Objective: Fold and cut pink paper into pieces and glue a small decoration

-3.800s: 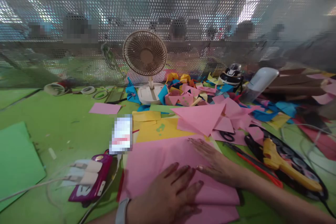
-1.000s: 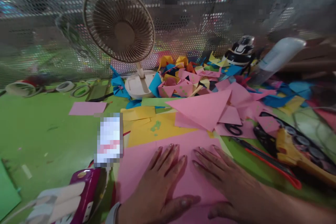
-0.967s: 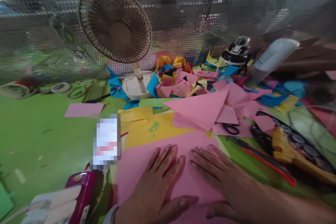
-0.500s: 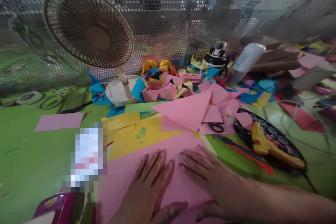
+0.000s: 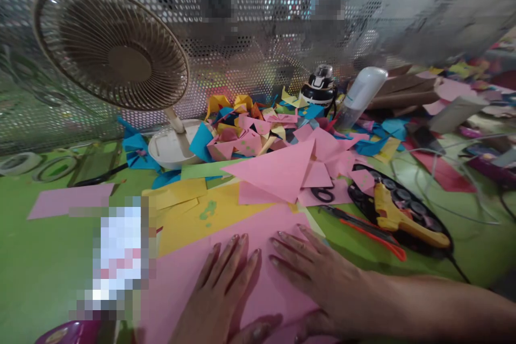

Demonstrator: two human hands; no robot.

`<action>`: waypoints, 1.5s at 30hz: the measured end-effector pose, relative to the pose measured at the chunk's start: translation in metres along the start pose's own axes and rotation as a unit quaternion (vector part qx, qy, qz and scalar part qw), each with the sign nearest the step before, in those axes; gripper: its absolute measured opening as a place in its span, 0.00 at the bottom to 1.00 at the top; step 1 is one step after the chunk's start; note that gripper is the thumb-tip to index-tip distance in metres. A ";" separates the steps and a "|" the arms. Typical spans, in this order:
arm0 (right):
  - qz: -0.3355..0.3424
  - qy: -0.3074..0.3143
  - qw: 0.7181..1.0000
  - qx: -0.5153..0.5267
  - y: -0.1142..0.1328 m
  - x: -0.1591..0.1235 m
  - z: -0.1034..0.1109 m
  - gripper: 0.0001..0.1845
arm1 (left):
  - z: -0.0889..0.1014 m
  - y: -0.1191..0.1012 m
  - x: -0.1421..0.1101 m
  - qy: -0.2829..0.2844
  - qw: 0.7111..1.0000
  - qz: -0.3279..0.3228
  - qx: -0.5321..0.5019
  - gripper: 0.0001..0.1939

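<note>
My left hand [image 5: 226, 285] lies flat on a large sheet of pink paper [image 5: 181, 279], fingers stretched out and slightly apart. To its right, my right hand [image 5: 310, 269] rests on the same sheet with its fingers spread. Neither one holds anything. Beyond the fingertips, yellow paper [image 5: 177, 226] with a green pattern lies partly under the pink sheet. A folded pink triangle of paper [image 5: 278, 172] sits farther back. Right of my right hand are a cutter knife [image 5: 363, 228] and black-handled scissors [image 5: 323, 194], partly covered by paper.
A yellow glue gun [image 5: 403, 220] lies on a black round tray [image 5: 439, 236] at right. A fan [image 5: 129, 64] stands at back left before a perforated metal screen [image 5: 250, 64]. Behind the paper scraps are a black-and-white bottle [image 5: 318, 91] and a leaning translucent bottle [image 5: 365, 88]. Tape rolls [image 5: 54, 167] lie at left.
The whole view has shifted a little, so most things appear farther left. Both hands stay flat on the pink sheet, with hardly any movement against it.
</note>
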State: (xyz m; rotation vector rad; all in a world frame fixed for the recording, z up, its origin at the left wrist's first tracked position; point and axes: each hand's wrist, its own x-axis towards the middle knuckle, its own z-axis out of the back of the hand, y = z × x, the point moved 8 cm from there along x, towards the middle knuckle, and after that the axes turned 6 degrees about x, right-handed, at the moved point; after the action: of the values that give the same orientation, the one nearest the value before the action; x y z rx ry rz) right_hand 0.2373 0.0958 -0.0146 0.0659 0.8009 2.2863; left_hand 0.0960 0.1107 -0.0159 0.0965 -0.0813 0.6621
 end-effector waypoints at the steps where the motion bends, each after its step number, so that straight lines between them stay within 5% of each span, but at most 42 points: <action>1: -0.002 0.002 1.000 0.002 0.000 0.000 0.000 0.42 | 0.000 0.000 0.000 -0.001 1.000 0.000 -0.002 0.41; 26: -0.003 -0.011 1.000 -0.010 -0.002 -0.001 0.001 0.42 | 0.001 0.000 0.000 0.011 0.999 0.015 -0.039 0.39; 38: 0.106 -0.164 0.964 -0.178 0.013 -0.004 0.002 0.47 | 0.001 0.000 -0.009 0.101 0.982 0.048 -0.149 0.43; 45: 0.090 -0.168 0.965 -0.178 0.008 -0.005 -0.005 0.36 | 0.008 0.001 -0.011 0.093 0.976 0.063 -0.187 0.41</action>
State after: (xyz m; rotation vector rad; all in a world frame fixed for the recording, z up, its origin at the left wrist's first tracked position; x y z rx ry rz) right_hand 0.2352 0.0861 -0.0132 0.3640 0.2110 2.4632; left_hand 0.0865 0.1041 -0.0090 -0.3346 -0.0311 0.7694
